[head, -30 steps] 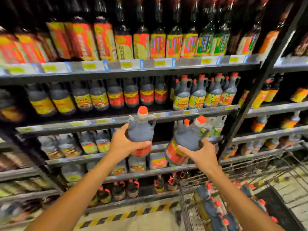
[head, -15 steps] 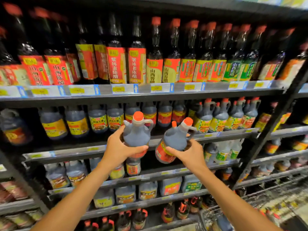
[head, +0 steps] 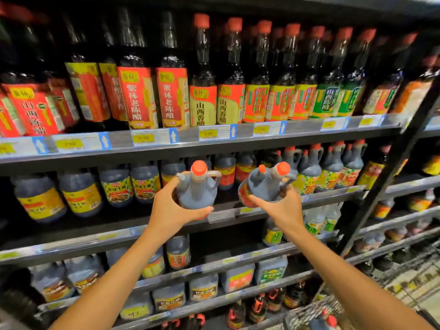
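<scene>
Head view: two squat, glossy plastic jugs of dark liquid, each with an orange cap and a loop handle. Left hand (head: 171, 208) curls round the upright left jug (head: 197, 190). Right hand (head: 283, 208) clasps the tilted right jug (head: 266, 184). Both arms are outstretched, with the jugs held before the shelf (head: 119, 217).

Centre of frame: left hand (head: 171, 208) grips the upright jug (head: 197, 189), which holds dark liquid and has an orange cap, handle to the right. Just right of it, right hand (head: 283, 208) holds the tilted jug (head: 266, 184), cap leaning toward the upper right, red label at its lower left. The jugs are near each other, not touching. Tall bottles (head: 202, 75) line the top shelf (head: 119, 141) across the upper frame. Wire cart (head: 307, 312) at lower right, blurred.
</scene>
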`<move>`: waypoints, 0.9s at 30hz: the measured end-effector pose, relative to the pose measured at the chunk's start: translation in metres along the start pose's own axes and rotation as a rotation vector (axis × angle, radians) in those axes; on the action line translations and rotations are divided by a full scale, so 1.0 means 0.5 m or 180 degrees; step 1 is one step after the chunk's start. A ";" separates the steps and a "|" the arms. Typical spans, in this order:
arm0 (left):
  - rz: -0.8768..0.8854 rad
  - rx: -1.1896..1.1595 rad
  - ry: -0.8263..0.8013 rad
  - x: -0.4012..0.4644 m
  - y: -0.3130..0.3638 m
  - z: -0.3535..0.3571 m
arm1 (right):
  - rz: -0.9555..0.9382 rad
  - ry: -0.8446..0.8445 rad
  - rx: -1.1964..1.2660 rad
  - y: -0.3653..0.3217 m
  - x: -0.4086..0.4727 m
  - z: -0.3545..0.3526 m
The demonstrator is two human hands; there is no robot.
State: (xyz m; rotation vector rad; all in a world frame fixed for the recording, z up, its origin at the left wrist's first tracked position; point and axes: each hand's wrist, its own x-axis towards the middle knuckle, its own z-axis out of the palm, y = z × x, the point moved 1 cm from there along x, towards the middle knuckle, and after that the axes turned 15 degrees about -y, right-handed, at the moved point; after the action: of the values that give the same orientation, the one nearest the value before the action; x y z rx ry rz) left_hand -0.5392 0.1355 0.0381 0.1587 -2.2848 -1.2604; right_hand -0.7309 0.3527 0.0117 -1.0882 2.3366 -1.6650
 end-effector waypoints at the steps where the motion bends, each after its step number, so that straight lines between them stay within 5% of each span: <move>1: 0.0016 0.0044 0.0021 0.007 0.001 0.004 | -0.0033 0.0027 -0.0051 0.008 0.016 -0.004; 15: -0.0025 0.0197 0.0330 0.045 -0.021 0.062 | 0.0165 -0.0575 -0.0212 0.139 0.148 -0.003; 23: -0.0215 0.0220 0.0345 0.057 -0.029 0.070 | 0.0768 -0.0825 -0.0246 0.141 0.210 -0.012; 27: -0.0303 0.0009 0.0371 0.063 -0.035 0.078 | 0.0693 -0.0606 -0.0261 0.137 0.196 0.009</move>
State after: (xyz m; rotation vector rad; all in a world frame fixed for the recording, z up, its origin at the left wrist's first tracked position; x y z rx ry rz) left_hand -0.5881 0.1442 0.0194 0.3369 -2.2021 -1.2611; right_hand -0.8361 0.3034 -0.0162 -0.9200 2.3222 -1.3413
